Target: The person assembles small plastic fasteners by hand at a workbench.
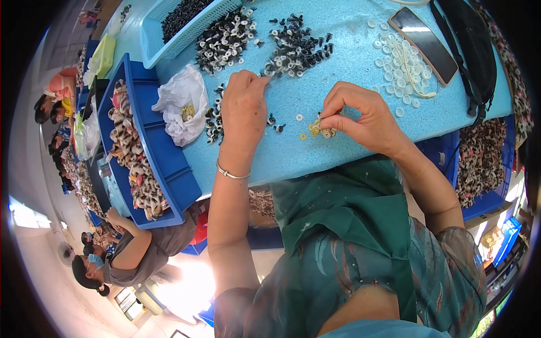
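My left hand [243, 107] is closed, thumb and fingertips together at the near edge of a heap of black pegs [296, 50], some with whitish discs. Whatever lies between its fingertips is too small to make out. My right hand [360, 119] is closed in a pinch, its fingertips low over a few small yellow rings [304, 136] near the table's front edge. Thumb and forefinger hide most of what they grip. One white ring [299, 117] lies between the two hands. A few loose black pegs [278, 128] sit right of my left wrist.
Farther back are black-and-white pieces [225, 42] and a light-blue basket [147, 42]. A white plastic bag [194, 87] lies left, beside a blue bin [183, 194] of patterned plush pieces. Translucent discs [403, 65], a phone [425, 45] and a black bag [473, 50] are right. A co-worker [152, 253] sits left.
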